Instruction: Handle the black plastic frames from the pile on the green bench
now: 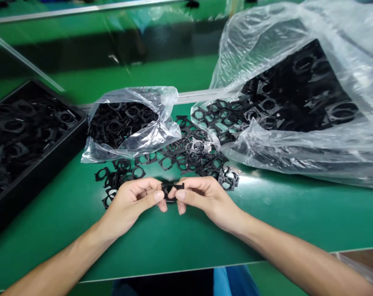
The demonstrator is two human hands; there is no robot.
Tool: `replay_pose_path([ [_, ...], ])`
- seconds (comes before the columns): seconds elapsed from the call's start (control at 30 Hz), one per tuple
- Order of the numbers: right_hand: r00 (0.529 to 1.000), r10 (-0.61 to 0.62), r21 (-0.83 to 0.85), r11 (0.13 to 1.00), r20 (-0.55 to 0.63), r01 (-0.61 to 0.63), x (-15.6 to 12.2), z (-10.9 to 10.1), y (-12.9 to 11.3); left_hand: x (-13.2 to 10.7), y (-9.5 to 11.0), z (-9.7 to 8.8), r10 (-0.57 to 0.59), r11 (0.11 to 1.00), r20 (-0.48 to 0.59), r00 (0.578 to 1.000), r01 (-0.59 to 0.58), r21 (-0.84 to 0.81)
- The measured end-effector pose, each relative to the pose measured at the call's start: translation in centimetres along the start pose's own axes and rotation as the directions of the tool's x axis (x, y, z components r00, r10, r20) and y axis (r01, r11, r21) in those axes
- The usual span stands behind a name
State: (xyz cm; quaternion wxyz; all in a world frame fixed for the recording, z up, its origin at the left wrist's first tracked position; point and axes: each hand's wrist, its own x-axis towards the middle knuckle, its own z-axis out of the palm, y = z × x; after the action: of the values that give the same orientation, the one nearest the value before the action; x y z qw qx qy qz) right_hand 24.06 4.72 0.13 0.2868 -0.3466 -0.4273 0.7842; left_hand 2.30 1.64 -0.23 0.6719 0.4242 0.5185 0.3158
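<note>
Between my two hands, above the green table [174, 242], is a small black plastic ring frame [170, 191]. My left hand [137, 197] pinches its left end between thumb and fingers. On its right side, the thumb and fingers of my right hand [201, 195] are closed on the same part. Fingertips cover some of it, so its full outline is hidden. Just beyond my hands lies a loose pile of similar black ring frames [192, 148], with a smaller cluster [121, 172] behind my left hand.
A black tray [44, 160] full of ring frames stands at the left. At the back middle lies an open clear plastic bag [131, 154] of such parts. A larger clear bag [275, 158] spills frames at the right. A metal strip [201, 96] runs behind.
</note>
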Motion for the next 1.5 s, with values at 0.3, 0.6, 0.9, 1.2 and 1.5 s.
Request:
replay_pose_path([
  [0.3,0.998,0.046,0.012,0.999,0.032,-0.046,0.0,0.0,-0.4,0.0,0.3,0.2,-0.018,1.0,-0.028,0.999,0.018,0.006],
  [0.6,0.999,0.031,0.032,0.999,0.026,-0.032,0.0,0.1,-0.3,0.2,1.0,-0.2,-0.013,0.999,0.06,0.998,0.015,-0.045],
  [0.9,1.0,-0.003,-0.083,0.997,-0.014,0.001,-0.1,0.3,-0.7,0.1,0.6,0.1,-0.007,0.997,-0.008,1.0,0.007,-0.078],
  [1.2,0.999,-0.034,0.025,0.999,-0.024,0.034,0.0,0.7,-0.5,-0.2,1.6,0.2,0.11,0.994,0.097,0.989,-0.112,0.02],
  [1.5,0.995,0.101,0.358,0.929,0.009,-0.098,0.0,0.6,0.1,0.2,0.8,0.2,0.07,0.989,0.085,0.994,-0.058,-0.139],
])
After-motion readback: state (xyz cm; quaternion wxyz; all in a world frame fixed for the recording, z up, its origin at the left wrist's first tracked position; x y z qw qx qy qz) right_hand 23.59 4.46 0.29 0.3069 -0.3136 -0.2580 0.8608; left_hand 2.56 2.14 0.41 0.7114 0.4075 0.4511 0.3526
